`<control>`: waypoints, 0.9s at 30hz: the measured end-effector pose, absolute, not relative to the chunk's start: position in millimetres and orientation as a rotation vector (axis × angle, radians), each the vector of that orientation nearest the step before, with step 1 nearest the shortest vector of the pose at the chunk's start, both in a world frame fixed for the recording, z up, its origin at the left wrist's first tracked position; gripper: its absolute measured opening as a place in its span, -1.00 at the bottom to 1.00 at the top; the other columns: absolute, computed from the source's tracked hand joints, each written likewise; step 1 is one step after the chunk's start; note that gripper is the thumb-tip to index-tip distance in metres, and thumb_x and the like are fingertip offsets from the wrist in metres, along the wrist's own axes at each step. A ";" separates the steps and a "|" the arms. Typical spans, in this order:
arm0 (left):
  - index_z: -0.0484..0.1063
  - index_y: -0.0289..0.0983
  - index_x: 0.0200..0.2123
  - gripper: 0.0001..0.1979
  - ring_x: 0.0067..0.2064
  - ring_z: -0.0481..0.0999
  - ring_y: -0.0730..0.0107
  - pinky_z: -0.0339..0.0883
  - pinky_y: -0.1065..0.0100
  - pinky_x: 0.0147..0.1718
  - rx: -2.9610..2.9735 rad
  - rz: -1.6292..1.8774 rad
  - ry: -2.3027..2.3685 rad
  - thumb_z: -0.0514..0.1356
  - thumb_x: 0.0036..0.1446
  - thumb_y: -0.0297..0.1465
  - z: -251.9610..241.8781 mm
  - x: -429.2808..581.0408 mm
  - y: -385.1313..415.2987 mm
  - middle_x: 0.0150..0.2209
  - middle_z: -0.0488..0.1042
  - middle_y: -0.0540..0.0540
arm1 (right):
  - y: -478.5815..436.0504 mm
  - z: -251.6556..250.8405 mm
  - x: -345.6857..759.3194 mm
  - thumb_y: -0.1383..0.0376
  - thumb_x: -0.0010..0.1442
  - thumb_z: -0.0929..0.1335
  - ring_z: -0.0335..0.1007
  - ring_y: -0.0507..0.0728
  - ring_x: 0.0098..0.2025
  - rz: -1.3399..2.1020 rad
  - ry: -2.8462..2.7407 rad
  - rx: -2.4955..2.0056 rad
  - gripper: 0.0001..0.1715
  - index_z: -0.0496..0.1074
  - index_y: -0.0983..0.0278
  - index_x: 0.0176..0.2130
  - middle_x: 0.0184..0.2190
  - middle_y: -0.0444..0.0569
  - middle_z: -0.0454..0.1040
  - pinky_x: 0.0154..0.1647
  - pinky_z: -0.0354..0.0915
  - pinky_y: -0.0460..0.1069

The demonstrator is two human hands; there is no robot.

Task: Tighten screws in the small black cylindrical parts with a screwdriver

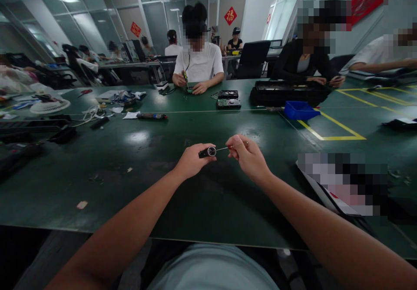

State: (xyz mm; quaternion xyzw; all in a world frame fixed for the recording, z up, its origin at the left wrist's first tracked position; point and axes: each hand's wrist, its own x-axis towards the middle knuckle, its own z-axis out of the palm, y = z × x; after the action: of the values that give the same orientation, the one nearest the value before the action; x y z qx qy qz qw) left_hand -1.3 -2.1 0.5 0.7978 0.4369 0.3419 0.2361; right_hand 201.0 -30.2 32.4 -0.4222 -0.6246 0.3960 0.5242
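Note:
My left hand (191, 159) is closed around a small black cylindrical part (204, 153) with a pale round ring at its end. That ring faces toward my right side and the camera. My right hand (245, 151) pinches the handle of a screwdriver (223, 149), which is mostly hidden by my fingers. Its thin metal shaft runs left to the ringed end of the part; whether the tip touches or enters it is too small to tell. Both hands are raised over the near middle of the green table (130, 203).
Hard drives (229, 103), a blue bin (300, 110) and a long black housing (289, 93) lie farther off. An electric screwdriver (151, 116) rests left of centre, and cables (91, 114) sit beyond. A co-worker (198, 60) works opposite. Paper scraps (82, 205) lie at near left.

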 end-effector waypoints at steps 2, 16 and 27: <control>0.52 -0.14 0.02 -0.61 0.04 0.52 0.18 0.32 0.13 0.08 2.180 0.946 1.203 0.37 0.10 -0.29 0.4 -1.4 -1.9 0.01 0.56 -0.07 | -29.2 30.7 200.4 0.02 0.33 0.25 0.26 0.03 -0.49 0.943 -1.462 -1.024 -0.62 0.41 0.23 -0.33 -0.54 -0.18 0.29 -0.40 0.27 -0.01; 0.51 -0.19 0.03 -0.59 0.04 0.52 0.19 0.31 0.16 0.07 2.205 0.958 1.217 0.38 0.08 -0.32 -1.5 -1.2 -0.5 0.02 0.56 -0.09 | -23.4 23.6 202.3 0.08 0.30 0.31 0.44 0.10 -0.38 0.800 -1.447 -1.041 -0.70 0.45 0.24 -0.27 -0.45 -0.08 0.49 -0.27 0.34 0.04; 0.49 -0.14 0.03 -0.65 0.02 0.50 0.19 0.23 0.08 0.08 2.423 0.878 1.111 0.32 0.16 -0.31 1.8 -0.3 1.2 0.00 0.57 -0.06 | -10.2 18.5 203.7 0.06 0.20 0.37 0.33 0.07 -0.52 1.433 -0.918 -0.984 -0.70 0.37 0.23 -0.40 -0.59 -0.13 0.36 -0.32 0.39 0.06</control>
State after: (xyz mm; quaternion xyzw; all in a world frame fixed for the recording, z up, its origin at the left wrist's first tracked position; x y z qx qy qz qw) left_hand -0.3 1.2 1.8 0.8514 0.3903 0.3083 0.1667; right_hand 203.7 -10.2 18.5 -0.4165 -0.3886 0.6065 0.5547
